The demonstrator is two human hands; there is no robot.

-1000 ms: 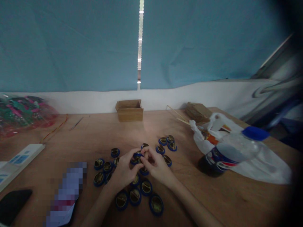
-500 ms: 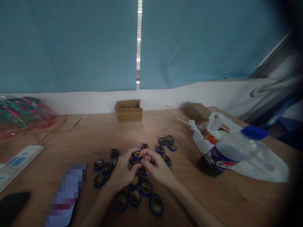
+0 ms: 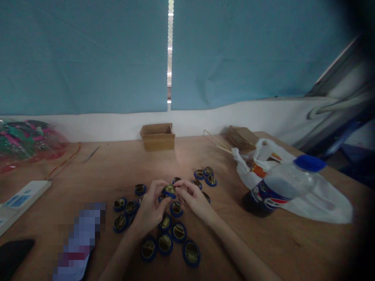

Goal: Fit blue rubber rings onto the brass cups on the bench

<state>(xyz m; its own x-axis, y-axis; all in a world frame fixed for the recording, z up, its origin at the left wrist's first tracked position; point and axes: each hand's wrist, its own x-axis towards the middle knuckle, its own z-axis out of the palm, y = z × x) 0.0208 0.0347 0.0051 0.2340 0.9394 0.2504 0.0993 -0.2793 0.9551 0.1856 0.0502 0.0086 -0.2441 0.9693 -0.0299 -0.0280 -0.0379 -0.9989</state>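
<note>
Between my hands, a little above the table, is a round pin badge (image 3: 169,191) with a blue rim and a gold-coloured back facing up. My left hand (image 3: 151,210) pinches it from the left, thumb below and fingers behind. At its right edge the bent fingertips of my right hand (image 3: 195,201) are closed on it, near the pin. More such badges lie back side up around my hands, among them one in front (image 3: 191,253), one at the left (image 3: 120,204) and one farther back at the right (image 3: 211,180). My hands partly hide several of them.
A small open cardboard box (image 3: 158,142) stands at the back. On the right are a cola bottle (image 3: 272,191), a white plastic bag (image 3: 325,203) and brown packets (image 3: 241,137). To the left lie a power strip (image 3: 25,199), a blurred-out packet (image 3: 80,242) and a clear bag (image 3: 32,140).
The held badge has tilted and shows more of its gold back. My right fingers have shifted slightly along its edge. The whole view has moved a little.
</note>
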